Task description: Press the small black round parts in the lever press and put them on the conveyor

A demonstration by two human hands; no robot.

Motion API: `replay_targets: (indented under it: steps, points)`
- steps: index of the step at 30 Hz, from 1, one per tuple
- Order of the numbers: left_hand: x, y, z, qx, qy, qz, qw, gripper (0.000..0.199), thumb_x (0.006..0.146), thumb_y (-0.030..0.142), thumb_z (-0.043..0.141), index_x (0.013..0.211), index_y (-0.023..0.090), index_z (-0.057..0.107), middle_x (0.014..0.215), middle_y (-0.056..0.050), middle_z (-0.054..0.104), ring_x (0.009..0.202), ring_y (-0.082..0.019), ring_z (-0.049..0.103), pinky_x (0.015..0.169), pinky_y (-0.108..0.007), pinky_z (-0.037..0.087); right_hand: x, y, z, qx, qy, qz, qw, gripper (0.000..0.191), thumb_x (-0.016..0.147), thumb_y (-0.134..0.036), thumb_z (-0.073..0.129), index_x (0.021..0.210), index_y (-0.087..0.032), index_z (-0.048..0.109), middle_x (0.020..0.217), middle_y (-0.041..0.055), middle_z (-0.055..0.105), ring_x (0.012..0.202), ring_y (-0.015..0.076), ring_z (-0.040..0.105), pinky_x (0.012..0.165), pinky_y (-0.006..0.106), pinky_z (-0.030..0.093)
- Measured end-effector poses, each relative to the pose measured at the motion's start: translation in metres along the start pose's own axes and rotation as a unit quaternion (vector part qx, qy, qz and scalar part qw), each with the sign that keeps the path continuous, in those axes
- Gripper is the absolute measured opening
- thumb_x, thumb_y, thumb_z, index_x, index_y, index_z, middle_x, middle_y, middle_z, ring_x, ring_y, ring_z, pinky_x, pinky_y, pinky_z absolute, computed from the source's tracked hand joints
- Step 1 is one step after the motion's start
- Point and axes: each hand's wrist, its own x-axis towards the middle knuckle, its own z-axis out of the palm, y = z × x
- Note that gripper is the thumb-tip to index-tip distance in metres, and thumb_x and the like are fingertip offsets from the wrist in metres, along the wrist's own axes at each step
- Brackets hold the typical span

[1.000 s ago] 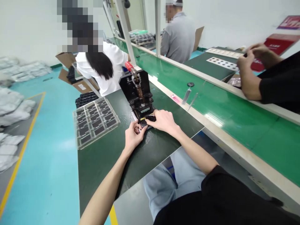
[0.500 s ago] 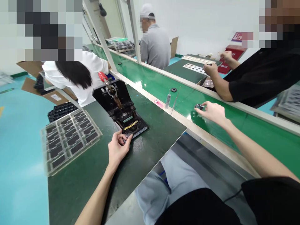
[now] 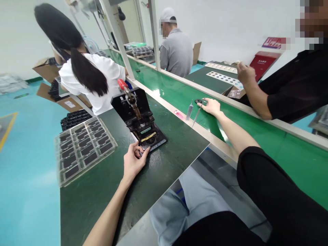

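the left hand point(image 3: 134, 160) bends its fingers and thumb together at the near corner of the black metal fixture with a red-handled clamp point(image 3: 138, 114), on the dark green table point(image 3: 97, 212); its grip is unclear. the right hand point(image 3: 212, 106) reaches the small round black disc point(image 3: 198, 101) on the glossy green belt point(image 3: 179, 89); pinching is unclear. brushing the thin metal rod point(image 3: 196, 116) could tip it.

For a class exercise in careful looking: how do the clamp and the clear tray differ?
The clamp is mostly black with a red handle; the tray is clear, with dark pieces in it. The clamp has a raised back, while the tray lies flat. The left hand is at the clamp; neither hand touches the tray. Both rest on the green table.
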Motion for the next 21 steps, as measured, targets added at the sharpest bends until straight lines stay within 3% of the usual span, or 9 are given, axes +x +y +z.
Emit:
replay_targets:
  steps: [6, 10, 13, 15, 17, 19, 21]
  points:
    - [0.0, 0.002, 0.001, -0.002, -0.003, 0.012, 1.0, 0.04, 0.082, 0.047, 0.072, 0.108, 0.022, 0.055, 0.069, 0.007, 0.059, 0.054, -0.011, 0.051, 0.056, -0.023, 0.047, 0.006, -0.026, -0.003, -0.03, -0.004, -0.019, 0.999, 0.041, 0.099, -0.033, 0.052, 0.118, -0.003, 0.073, 0.121, 0.0297, 0.07, 0.112, 0.0368, 0.065, 0.091, 0.041, 0.043]
    - [-0.006, 0.005, 0.004, 0.02, 0.046, 0.036, 0.998, 0.041, 0.086, 0.042, 0.07, 0.117, 0.021, 0.054, 0.071, 0.006, 0.06, 0.052, -0.011, 0.051, 0.054, -0.023, 0.047, -0.018, -0.02, -0.016, -0.043, 0.03, -0.002, 0.999, 0.044, 0.101, -0.027, 0.037, 0.116, -0.004, 0.071, 0.117, 0.0297, 0.07, 0.104, 0.0347, 0.066, 0.086, 0.039, 0.043]
    - [-0.02, 0.014, 0.011, 0.073, 0.076, 0.126, 0.986, 0.029, 0.091, 0.033, 0.065, 0.117, 0.021, 0.057, 0.073, 0.003, 0.062, 0.054, -0.012, 0.054, 0.057, -0.025, 0.05, -0.066, -0.004, -0.033, 0.001, 0.084, 0.02, 0.996, 0.046, 0.102, -0.037, 0.035, 0.103, -0.012, 0.073, 0.094, 0.0204, 0.073, 0.086, 0.028, 0.066, 0.074, 0.035, 0.042]
    - [-0.034, 0.024, 0.018, 0.087, 0.012, 0.198, 0.976, 0.018, 0.095, 0.028, 0.06, 0.112, 0.022, 0.06, 0.074, 0.001, 0.064, 0.062, -0.015, 0.062, 0.064, -0.027, 0.054, -0.112, 0.008, -0.047, 0.072, 0.134, 0.005, 0.988, 0.046, 0.098, -0.048, 0.041, 0.081, -0.018, 0.071, 0.069, 0.0116, 0.064, 0.07, 0.0236, 0.062, 0.066, 0.034, 0.04]
    - [-0.046, 0.033, 0.027, 0.071, -0.082, 0.243, 0.964, 0.016, 0.097, 0.026, 0.057, 0.113, 0.023, 0.06, 0.082, -0.003, 0.068, 0.075, -0.018, 0.068, 0.069, -0.029, 0.057, -0.163, 0.017, -0.058, 0.143, 0.19, -0.024, 0.971, 0.039, 0.092, -0.05, 0.048, 0.072, -0.022, 0.066, 0.057, 0.0046, 0.051, 0.057, 0.0209, 0.054, 0.06, 0.035, 0.039]
    - [-0.053, 0.04, 0.033, 0.049, -0.151, 0.266, 0.951, 0.022, 0.098, 0.028, 0.058, 0.119, 0.023, 0.058, 0.098, -0.006, 0.072, 0.091, -0.021, 0.071, 0.078, -0.033, 0.061, -0.211, 0.017, -0.06, 0.196, 0.233, -0.01, 0.952, 0.036, 0.089, -0.051, 0.054, 0.065, -0.025, 0.062, 0.052, 0.0014, 0.041, 0.049, 0.0201, 0.046, 0.054, 0.036, 0.037]
    - [-0.056, 0.043, 0.036, 0.035, -0.184, 0.275, 0.943, 0.029, 0.098, 0.031, 0.06, 0.125, 0.021, 0.054, 0.111, -0.009, 0.072, 0.102, -0.024, 0.07, 0.087, -0.037, 0.061, -0.25, 0.006, -0.052, 0.256, 0.232, 0.015, 0.938, 0.033, 0.086, -0.053, 0.06, 0.067, -0.027, 0.066, 0.053, 0.0008, 0.042, 0.046, 0.0199, 0.043, 0.049, 0.036, 0.036]
